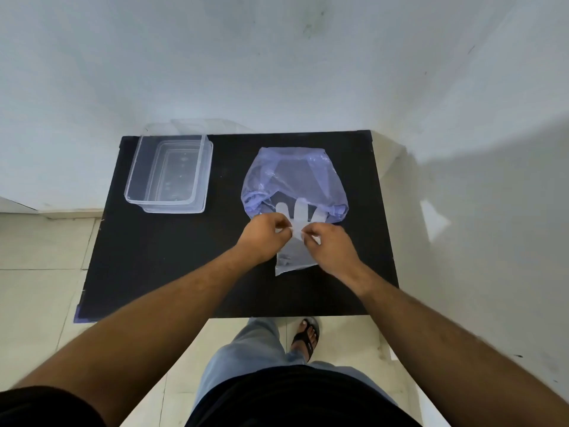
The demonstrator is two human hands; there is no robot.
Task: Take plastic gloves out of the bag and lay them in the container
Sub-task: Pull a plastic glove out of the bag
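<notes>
A translucent purple plastic bag (294, 177) lies on the black table (172, 263), its open mouth toward me. A clear plastic glove (298, 215) lies flat, its fingers reaching into the bag mouth and its cuff toward me. My left hand (264, 238) and my right hand (331, 245) both pinch the glove near its palm, fingertips almost touching. A clear rectangular container (135, 180) stands at the table's far left with nothing visible inside it.
The table stands against a white wall at the back, with tiled floor on the left and near sides. My legs and a sandalled foot (306, 335) are below the near edge. A clear lid lies under the container.
</notes>
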